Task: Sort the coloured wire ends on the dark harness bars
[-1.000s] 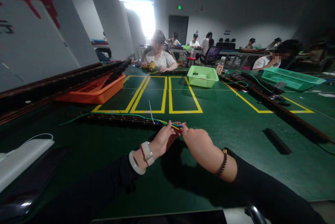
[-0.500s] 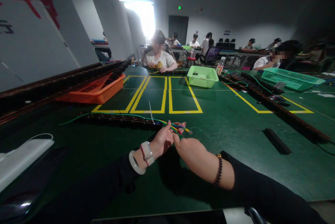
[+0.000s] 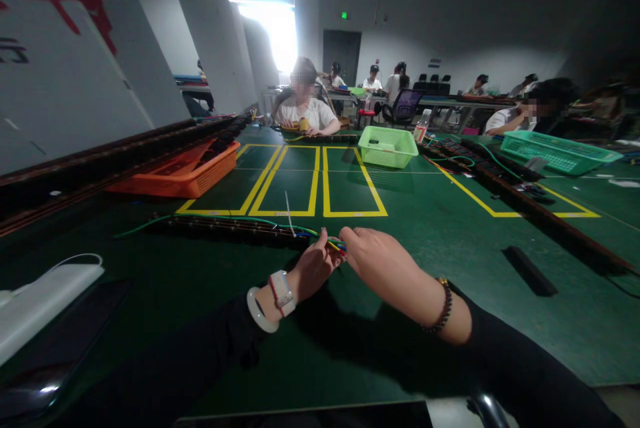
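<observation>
A bundle of coloured wires (image 3: 336,246), green, yellow, blue and red, runs between my two hands. My left hand (image 3: 316,264) is closed around the bundle, with the thumb on top. Just right of it, my right hand (image 3: 373,251) pinches the wires' end; the fingertips and the ring terminals there are hidden behind the hand. To the left, the wires lead back to a long black strip (image 3: 235,229) lying on the green table. A long green wire (image 3: 145,225) lies along that strip. One white cable tie (image 3: 289,215) sticks up near the strip's right end.
An orange basket (image 3: 210,171) stands at left, near a long dark rail (image 3: 100,153). Farther back is a light green basket (image 3: 387,148). A second rail (image 3: 555,225) and a short black piece (image 3: 529,270) lie at right. A phone (image 3: 65,341) rests front left. A co-worker (image 3: 307,111) sits opposite.
My right hand has moved up and slightly right, from beneath the wire ends to over them. The ring terminals that showed before are now covered. My left hand has turned slightly, still holding the wires.
</observation>
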{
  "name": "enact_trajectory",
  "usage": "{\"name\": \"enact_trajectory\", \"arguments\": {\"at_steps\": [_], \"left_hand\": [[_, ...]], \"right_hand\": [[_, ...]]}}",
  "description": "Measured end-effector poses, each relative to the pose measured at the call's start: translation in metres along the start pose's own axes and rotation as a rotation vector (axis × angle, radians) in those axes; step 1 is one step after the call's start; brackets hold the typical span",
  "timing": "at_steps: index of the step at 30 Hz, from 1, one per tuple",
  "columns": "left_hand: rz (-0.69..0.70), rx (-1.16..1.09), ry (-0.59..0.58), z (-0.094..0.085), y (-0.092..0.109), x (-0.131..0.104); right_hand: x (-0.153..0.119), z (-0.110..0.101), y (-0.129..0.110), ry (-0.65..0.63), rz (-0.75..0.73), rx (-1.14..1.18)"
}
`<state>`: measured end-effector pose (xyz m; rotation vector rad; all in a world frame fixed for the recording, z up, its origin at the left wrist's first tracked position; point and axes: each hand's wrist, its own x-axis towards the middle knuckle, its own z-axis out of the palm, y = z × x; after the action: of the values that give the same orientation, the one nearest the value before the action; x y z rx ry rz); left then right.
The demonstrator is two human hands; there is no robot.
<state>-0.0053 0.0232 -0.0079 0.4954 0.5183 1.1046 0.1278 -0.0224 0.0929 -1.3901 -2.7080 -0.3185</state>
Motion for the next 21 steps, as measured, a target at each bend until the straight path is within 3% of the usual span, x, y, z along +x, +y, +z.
{"name": "enact_trajectory", "arguments": {"at_steps": [6, 12, 16, 21], "left_hand": [[-0.035, 0.053, 0.098, 0.004, -0.001, -0.008], [-0.053, 0.059, 0.097, 0.004, 0.002, -0.009], [-0.054, 0.055, 0.074, 0.006, 0.004, -0.012], [-0.037, 0.043, 0.074, 0.005, 0.004, -0.014]], "right_hand": [[0.023, 0.008, 0.038, 0.132, 0.08, 0.028], [0.046, 0.067, 0.078, 0.288, 0.153, 0.295], [0.052, 0.107, 0.094, 0.233, 0.223, 0.508], [0.057, 0.125, 0.096, 0.232, 0.278, 0.572]]}}
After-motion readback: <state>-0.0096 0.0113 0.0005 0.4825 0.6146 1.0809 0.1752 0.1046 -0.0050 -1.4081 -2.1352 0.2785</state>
